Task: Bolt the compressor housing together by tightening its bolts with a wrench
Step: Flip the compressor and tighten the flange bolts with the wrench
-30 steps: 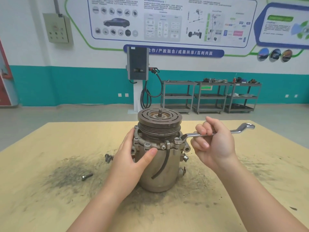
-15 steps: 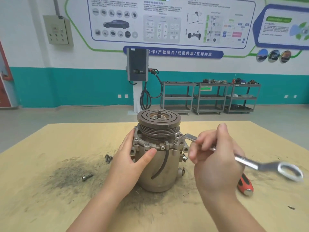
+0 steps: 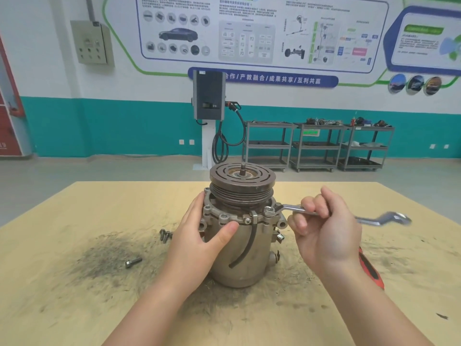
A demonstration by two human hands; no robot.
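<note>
The right hand (image 3: pixel 324 231) is curled round the shank of the wrench (image 3: pixel 294 209), fingers wrapped over the top and thumb below. The wrench's ring end sits on a bolt (image 3: pixel 268 211) at the right front of the housing's upper flange. Its long axis runs from that bolt out to the right and slightly toward the near edge of the bench, and its free end (image 3: pixel 396 218) is blurred, so it is probably mid-swing.

The left hand (image 3: pixel 199 238) grips the left side of the compressor (image 3: pixel 242 245), thumb pressed across the front just under the flange, fingers round the back. It steadies the body against the turning force. The compressor stands upright near the middle of the bench (image 3: pixel 74 308), pulley (image 3: pixel 242 178) on top.

The move ahead turns on one relation: the bolt lies to the left of the right hand, at the far end of the shank, so the right hand alone drives it while the left only braces.

A loose bolt (image 3: pixel 133 262) lies toward the left edge, and a few more bolts (image 3: pixel 165 234) lie just beside the left wrist, so some flange holes likely await filling. A red-handled tool (image 3: pixel 370 270) lies partly hidden behind the right forearm.

A blue wall banner (image 3: pixel 272 78) reads "合作/产教融合/成果共享/互利共赢". Smaller poster text is too fine to read.
</note>
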